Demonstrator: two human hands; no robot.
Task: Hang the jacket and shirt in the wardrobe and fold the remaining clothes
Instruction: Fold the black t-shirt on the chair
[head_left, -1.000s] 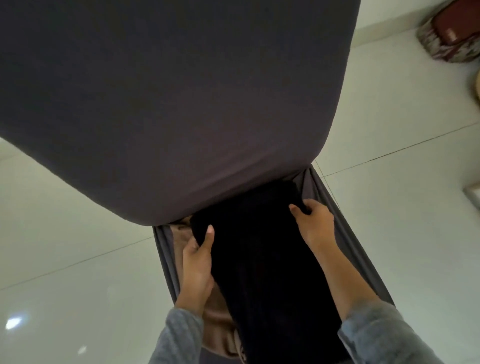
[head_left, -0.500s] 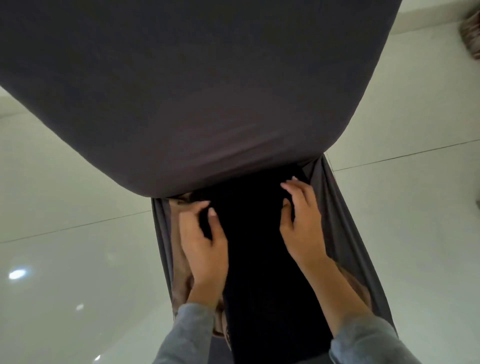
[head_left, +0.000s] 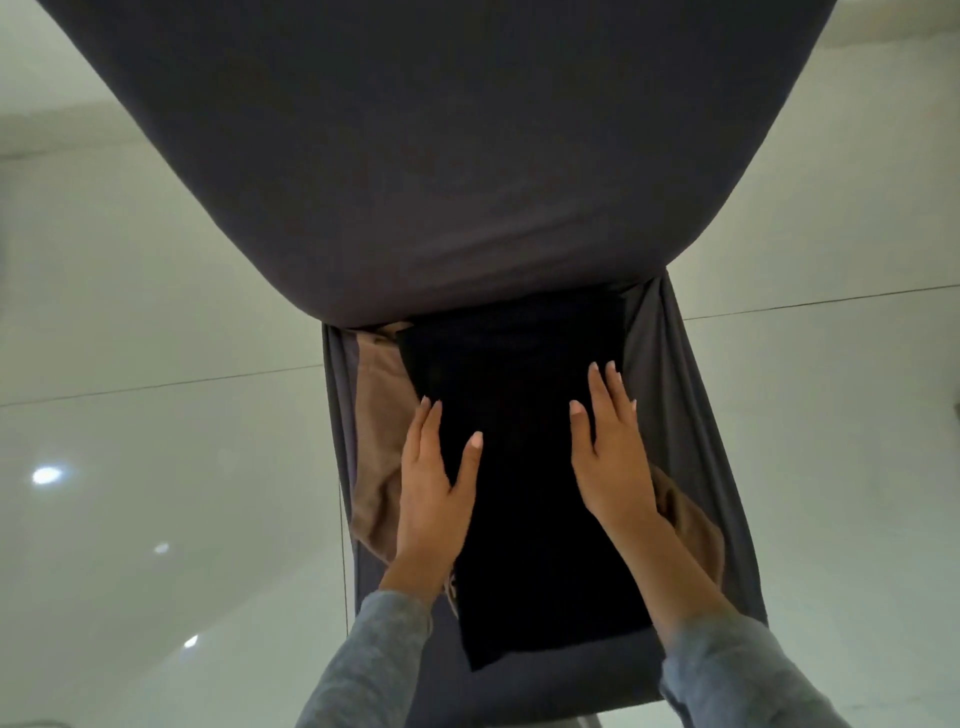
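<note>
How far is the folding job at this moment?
Done: the black garment lies folded into a narrow rectangle on a brown garment. In hand: the left hand and right hand press flat on it. Left: the brown garment looks rumpled, not folded; no wardrobe is in view.

the folded garment (head_left: 519, 467) in front of you is plain black, with no print that shows. beneath it, showing at its left edge and at the near right, lies a tan-brown cloth (head_left: 376, 415), also plain. the stretched cover (head_left: 467, 156) filling the far part of your view is dark charcoal grey, unpatterned, and the same grey runs down both sides. your sleeves (head_left: 363, 665) are mid grey, faintly heathered. the floor (head_left: 156, 312) is glossy pale greenish white, crossed by thin dark lines, with white light spots at the left.
</note>
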